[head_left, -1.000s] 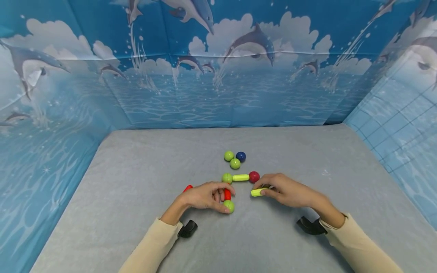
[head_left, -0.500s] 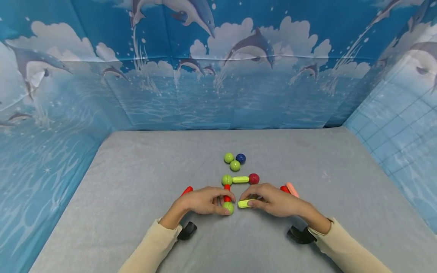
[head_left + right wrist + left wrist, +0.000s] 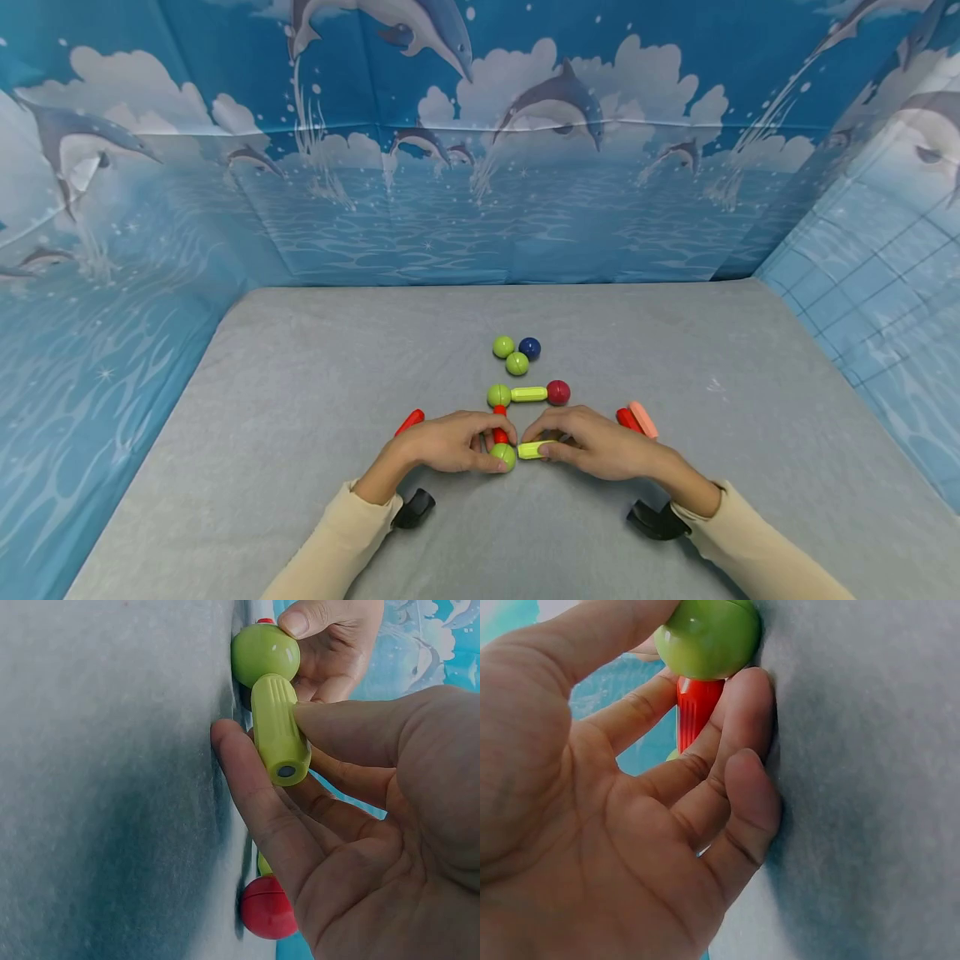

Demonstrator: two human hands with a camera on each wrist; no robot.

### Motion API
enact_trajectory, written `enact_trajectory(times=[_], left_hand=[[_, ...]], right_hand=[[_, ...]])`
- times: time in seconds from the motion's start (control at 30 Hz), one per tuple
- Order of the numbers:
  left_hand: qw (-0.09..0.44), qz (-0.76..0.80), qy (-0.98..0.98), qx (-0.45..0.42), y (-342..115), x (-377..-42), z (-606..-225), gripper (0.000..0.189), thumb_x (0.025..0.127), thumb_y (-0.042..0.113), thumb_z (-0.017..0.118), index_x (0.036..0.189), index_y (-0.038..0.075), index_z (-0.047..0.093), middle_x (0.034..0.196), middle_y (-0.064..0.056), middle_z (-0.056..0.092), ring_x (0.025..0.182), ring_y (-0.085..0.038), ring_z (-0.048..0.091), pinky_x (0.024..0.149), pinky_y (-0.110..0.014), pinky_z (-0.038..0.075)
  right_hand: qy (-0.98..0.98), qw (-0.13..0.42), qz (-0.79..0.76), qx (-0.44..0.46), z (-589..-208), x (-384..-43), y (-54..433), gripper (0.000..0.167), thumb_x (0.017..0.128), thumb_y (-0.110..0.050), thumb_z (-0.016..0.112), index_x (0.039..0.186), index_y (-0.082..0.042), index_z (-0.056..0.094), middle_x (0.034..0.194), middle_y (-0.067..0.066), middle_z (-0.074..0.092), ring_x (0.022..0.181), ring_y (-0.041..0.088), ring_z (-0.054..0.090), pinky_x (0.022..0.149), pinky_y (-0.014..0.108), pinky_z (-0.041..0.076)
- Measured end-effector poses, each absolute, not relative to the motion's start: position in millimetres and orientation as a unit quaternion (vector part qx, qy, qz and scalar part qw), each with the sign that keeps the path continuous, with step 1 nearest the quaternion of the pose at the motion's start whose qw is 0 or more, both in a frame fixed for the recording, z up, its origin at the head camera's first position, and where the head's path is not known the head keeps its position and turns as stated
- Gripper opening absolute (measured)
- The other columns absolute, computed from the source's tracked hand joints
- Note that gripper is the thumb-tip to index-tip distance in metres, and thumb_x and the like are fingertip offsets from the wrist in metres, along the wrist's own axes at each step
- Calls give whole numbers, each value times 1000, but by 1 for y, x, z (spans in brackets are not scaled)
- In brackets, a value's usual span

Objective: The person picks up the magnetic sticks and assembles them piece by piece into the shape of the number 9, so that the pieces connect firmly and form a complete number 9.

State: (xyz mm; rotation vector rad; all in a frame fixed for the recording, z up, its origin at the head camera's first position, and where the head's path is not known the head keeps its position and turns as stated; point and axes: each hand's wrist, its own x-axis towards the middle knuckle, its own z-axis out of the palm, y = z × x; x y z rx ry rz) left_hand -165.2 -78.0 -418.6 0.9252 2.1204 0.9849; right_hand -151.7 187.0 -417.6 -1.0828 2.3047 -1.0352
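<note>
My left hand (image 3: pixel 459 442) holds a green ball (image 3: pixel 502 457) at the near end of a red magnetic rod (image 3: pixel 500 427), thumb on the ball and fingers around the rod. At the rod's far end sits another green ball (image 3: pixel 498 395), joined by a yellow-green rod (image 3: pixel 529 394) to a red ball (image 3: pixel 558 392). My right hand (image 3: pixel 600 443) pinches a second yellow-green magnetic rod (image 3: pixel 279 735) between thumb and fingers. In the right wrist view its far end meets the near green ball (image 3: pixel 264 656), and a grey magnet shows in its near end.
Beyond the joined pieces, two loose green balls (image 3: pixel 517 363) and a dark blue ball (image 3: pixel 529 348) lie together. A red rod (image 3: pixel 409 421) lies behind my left wrist. Right of my right hand lie another red rod (image 3: pixel 628 419) and a salmon-pink one (image 3: pixel 643 419). Grey cloth (image 3: pixel 337 358) covers the table.
My right hand has moved left and nearer with the yellow-green rod, bringing it to the near green ball. That uncovered the red and salmon-pink rods at the right. The left hand has kept its place.
</note>
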Motion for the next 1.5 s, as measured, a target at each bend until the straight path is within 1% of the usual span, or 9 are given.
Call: enact_trajectory(times=[0.2, 0.37, 0.43, 0.63, 0.83, 1.0, 1.07, 1.3, 1.5], left_hand=[[308, 375, 805, 342, -77, -164, -419, 23, 93, 23, 73, 114, 23, 65, 94, 7, 61, 75, -6, 56, 69, -20, 47], [296, 356, 813, 353, -76, -161, -417, 34, 88, 21, 79, 120, 17, 66, 97, 5, 59, 75, -4, 54, 69, -20, 46], [288, 340, 820, 359, -75, -160, -417, 37, 87, 22, 80, 122, 16, 67, 98, 6, 58, 76, -4, 52, 69, -19, 45], [280, 320, 832, 355, -75, -159, -418, 33, 90, 24, 77, 122, 19, 69, 98, 6, 57, 83, -9, 53, 73, -20, 43], [281, 323, 832, 354, -75, -159, -419, 33, 90, 24, 77, 121, 19, 69, 98, 6, 56, 81, -7, 52, 72, -20, 43], [286, 322, 831, 353, -74, -158, -419, 33, 90, 25, 77, 121, 19, 68, 98, 6, 55, 77, -4, 49, 71, -19, 43], [291, 324, 829, 351, -74, -159, -419, 33, 90, 24, 77, 122, 19, 68, 99, 6, 55, 77, -4, 49, 71, -19, 43], [304, 328, 825, 346, -74, -160, -421, 33, 91, 25, 76, 122, 19, 67, 100, 6, 54, 78, -5, 49, 70, -19, 43], [310, 334, 822, 340, -74, -161, -423, 32, 91, 25, 76, 121, 20, 67, 100, 5, 53, 78, -6, 50, 70, -19, 43]], right_hand=[[825, 194, -365, -386, -417, -150, 185, 22, 102, -20, 60, 123, -18, 67, 118, -6, 67, 103, 7, 63, 87, 27, 52], [826, 211, -362, -378, -415, -149, 184, 25, 98, -17, 67, 123, -17, 67, 119, -6, 67, 107, 8, 63, 88, 26, 54], [827, 214, -360, -376, -414, -149, 184, 26, 96, -16, 68, 123, -17, 67, 119, -6, 67, 107, 8, 63, 88, 26, 54], [824, 218, -361, -378, -414, -149, 184, 25, 96, -15, 69, 121, -17, 68, 117, -5, 68, 106, 9, 65, 87, 25, 55], [824, 223, -361, -376, -410, -153, 188, 24, 97, -18, 67, 121, -15, 67, 116, -4, 68, 102, 8, 65, 87, 25, 55], [839, 187, -354, -367, -398, -167, 195, 28, 99, -23, 65, 123, -8, 67, 111, 4, 70, 98, 9, 66, 84, 28, 56], [846, 170, -354, -360, -394, -175, 198, 29, 99, -21, 65, 124, -5, 66, 110, 6, 71, 97, 11, 67, 83, 29, 56], [874, 99, -346, -328, -392, -207, 203, 28, 96, -6, 65, 123, 0, 64, 121, 16, 67, 99, 23, 69, 83, 37, 57], [887, 88, -341, -299, -402, -233, 202, 35, 95, -4, 66, 130, -4, 61, 128, 19, 59, 104, 31, 66, 87, 45, 56]])
